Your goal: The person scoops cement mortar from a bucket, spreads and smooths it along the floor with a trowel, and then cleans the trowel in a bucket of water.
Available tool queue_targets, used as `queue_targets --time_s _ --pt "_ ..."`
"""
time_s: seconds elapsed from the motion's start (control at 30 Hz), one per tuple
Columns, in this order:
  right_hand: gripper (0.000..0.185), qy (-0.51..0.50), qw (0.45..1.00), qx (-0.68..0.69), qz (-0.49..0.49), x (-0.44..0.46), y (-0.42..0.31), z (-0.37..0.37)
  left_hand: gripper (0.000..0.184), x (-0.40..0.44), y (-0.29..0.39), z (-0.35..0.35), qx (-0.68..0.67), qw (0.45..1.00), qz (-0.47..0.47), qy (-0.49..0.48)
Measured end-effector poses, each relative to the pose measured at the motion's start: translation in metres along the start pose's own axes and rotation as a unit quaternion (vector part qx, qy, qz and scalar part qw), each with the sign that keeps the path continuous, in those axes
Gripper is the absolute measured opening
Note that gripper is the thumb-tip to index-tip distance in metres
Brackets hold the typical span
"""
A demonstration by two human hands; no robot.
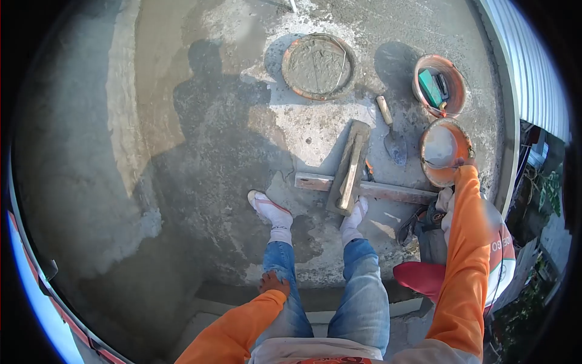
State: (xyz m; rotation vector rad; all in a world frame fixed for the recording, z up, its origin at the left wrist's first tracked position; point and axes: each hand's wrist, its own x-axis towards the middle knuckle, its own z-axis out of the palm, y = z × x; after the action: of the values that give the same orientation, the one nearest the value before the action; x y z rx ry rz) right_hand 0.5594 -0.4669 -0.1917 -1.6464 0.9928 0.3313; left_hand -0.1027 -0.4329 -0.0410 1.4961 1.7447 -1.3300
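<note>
Right hand point(466, 162) at the rim of the liquid-holding bucket point(443, 177), right of frame, looks like a reach, grip can't tell; left hand point(274, 283) loosely open on knee point(279, 259), float point(357, 143) across board point(397, 192), centre.

three buckets point(428, 121), one pointed trowel point(396, 145), one float point(356, 141), one long board point(397, 192), two white socks point(274, 217).
</note>
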Motion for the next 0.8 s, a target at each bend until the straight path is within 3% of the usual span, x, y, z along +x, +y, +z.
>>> queue_targets --time_s 0.23,0.3,0.37,0.43,0.5,0.57,0.6,0.63,0.67,0.73,0.8 --pt "0.025 -0.062 0.991 -0.111 -0.032 0.077 -0.019 0.005 0.057 -0.039 0.033 0.001 -0.012 0.996 -0.083 -0.022" --pt "0.026 -0.045 0.994 -0.095 -0.024 0.081 -0.019 0.005 0.058 -0.045 0.032 0.0 -0.056 0.998 -0.029 -0.022" --pt "0.027 -0.111 0.984 -0.14 -0.01 0.111 -0.013 -0.001 0.057 -0.054 0.04 0.002 -0.056 0.997 -0.035 -0.027" --pt "0.037 -0.088 0.961 -0.246 -0.091 0.15 0.006 -0.006 0.057 -0.058 0.052 0.0 -0.056 0.997 -0.038 -0.031" --pt "0.043 0.217 0.878 -0.4 -0.148 -0.026 0.008 0.029 0.058 -0.063 0.064 -0.01 -0.043 0.996 -0.041 -0.061" --pt "0.049 0.279 0.671 -0.484 -0.487 0.024 0.076 0.002 0.058 -0.062 0.067 -0.017 -0.064 0.995 -0.043 -0.069" --pt "0.055 0.191 0.746 -0.456 -0.446 -0.048 0.092 0.006 0.058 -0.061 0.067 -0.017 -0.071 0.994 -0.03 -0.083" --pt "0.055 0.119 0.727 -0.48 -0.476 -0.011 0.141 -0.003 0.058 -0.059 0.066 -0.016 -0.079 0.993 -0.04 -0.082" --pt "0.053 -0.027 0.733 -0.549 -0.4 -0.062 0.164 -0.005 0.056 -0.056 0.066 -0.014 -0.081 0.993 -0.025 -0.078" --pt "0.053 -0.201 0.707 -0.628 -0.255 -0.107 0.234 -0.008 0.053 -0.049 0.064 -0.009 -0.085 0.994 -0.015 -0.072" --pt "0.064 -0.265 0.588 -0.74 -0.193 -0.124 0.298 -0.011 0.051 -0.043 0.058 0.003 -0.059 0.996 0.063 0.013"
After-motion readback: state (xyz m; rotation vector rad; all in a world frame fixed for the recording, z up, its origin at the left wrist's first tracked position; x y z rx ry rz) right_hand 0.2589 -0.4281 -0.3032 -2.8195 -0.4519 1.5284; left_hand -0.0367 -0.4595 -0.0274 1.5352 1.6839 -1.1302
